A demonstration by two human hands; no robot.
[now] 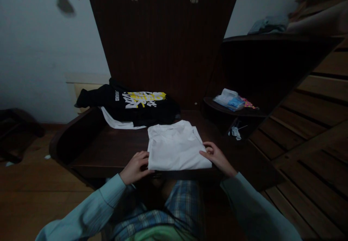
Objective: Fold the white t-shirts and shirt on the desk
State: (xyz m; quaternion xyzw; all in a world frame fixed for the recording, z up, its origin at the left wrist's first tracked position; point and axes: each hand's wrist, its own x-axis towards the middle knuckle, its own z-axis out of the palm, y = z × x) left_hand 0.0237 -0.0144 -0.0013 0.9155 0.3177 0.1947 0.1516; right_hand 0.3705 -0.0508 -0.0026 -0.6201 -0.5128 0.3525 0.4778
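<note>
A folded white T-shirt (176,146) lies on the dark wooden desk top, its neckline toward the back. At its left edge is my left hand (137,166), fingers bent round the side and thumb at the front corner. My right hand (216,157) grips the opposite edge, with the thumb on top of the cloth and the other fingers curled beside it. Some fingertips are hidden by the fabric. Behind and to the left, a black garment (141,105) with yellow and white print lies in a heap, a white sleeve-like piece (116,122) sticking out under it.
The dark desk (100,152) has a raised curved left end and a tall back panel (165,41). On the right, a small corner shelf (233,111) holds a plastic packet (230,100). Wooden slats (307,154) stand at far right. Folded cloth (269,24) rests on the upper shelf.
</note>
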